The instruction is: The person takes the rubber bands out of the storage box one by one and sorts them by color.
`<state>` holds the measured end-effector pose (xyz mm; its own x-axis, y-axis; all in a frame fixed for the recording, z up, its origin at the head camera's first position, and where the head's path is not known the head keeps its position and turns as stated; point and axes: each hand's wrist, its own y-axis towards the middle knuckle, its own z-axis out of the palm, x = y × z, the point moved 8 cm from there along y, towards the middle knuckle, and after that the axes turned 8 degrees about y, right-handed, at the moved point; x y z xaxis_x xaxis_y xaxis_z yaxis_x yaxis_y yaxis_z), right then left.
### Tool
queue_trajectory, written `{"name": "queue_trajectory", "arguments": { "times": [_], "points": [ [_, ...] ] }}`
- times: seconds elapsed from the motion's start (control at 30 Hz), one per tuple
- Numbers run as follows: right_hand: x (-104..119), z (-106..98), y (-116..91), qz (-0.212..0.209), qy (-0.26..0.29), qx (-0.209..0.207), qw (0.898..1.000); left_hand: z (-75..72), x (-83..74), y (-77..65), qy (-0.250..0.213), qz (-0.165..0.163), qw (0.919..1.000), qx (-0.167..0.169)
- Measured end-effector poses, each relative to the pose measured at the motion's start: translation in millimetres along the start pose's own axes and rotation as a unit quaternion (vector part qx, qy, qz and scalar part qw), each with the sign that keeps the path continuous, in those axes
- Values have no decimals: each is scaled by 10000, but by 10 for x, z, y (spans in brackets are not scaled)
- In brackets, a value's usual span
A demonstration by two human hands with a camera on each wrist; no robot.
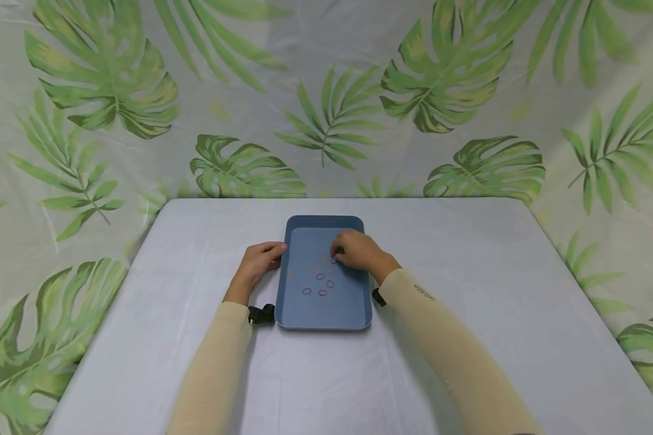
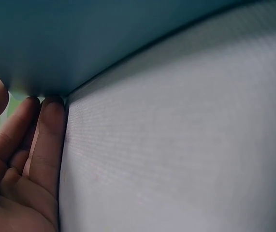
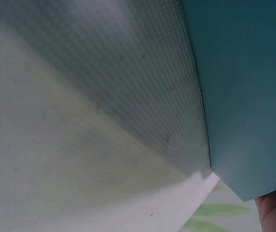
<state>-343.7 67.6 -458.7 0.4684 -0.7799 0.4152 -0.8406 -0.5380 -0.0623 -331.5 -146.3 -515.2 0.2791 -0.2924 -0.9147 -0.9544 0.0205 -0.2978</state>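
A blue rectangular tray (image 1: 326, 320) lies lengthwise on the white-covered table. My left hand (image 1: 260, 261) touches the tray's left side. In the left wrist view, its nearly straight fingers (image 2: 48, 130) meet the tray's outer wall, with the thumb close to the rim. My right hand (image 1: 359, 251) reaches over the tray's right rim, fingers bent down, and pinches a small purple rubber band (image 1: 334, 260) near the tray floor. Several thin purple-red rubber bands (image 1: 307, 291) are scattered below it, with faint orange ones (image 1: 314, 271) nearby. The right wrist view hides most of that hand behind the tray wall.
The white tablecloth (image 1: 468, 254) spreads around the tray on every side. Behind the table hangs a leaf-patterned curtain (image 1: 326, 109). A black wrist strap (image 1: 262, 314) sits near the tray's lower left side.
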Motion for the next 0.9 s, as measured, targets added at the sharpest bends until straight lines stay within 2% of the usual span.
{"name": "queue_trajectory", "arguments": {
  "times": [0.2,0.4,0.9],
  "points": [
    [15,12,13,-32,-79,-86,9999,-11,-8,-11,-49,-24,10000,-13],
    [-16,35,23,-23,-89,-212,9997,-20,0,-13,-102,-35,9998,-189],
    [-17,33,38,-481,-294,-612,9965,-56,-76,-69,14,302,9977,-613]
  ]
}}
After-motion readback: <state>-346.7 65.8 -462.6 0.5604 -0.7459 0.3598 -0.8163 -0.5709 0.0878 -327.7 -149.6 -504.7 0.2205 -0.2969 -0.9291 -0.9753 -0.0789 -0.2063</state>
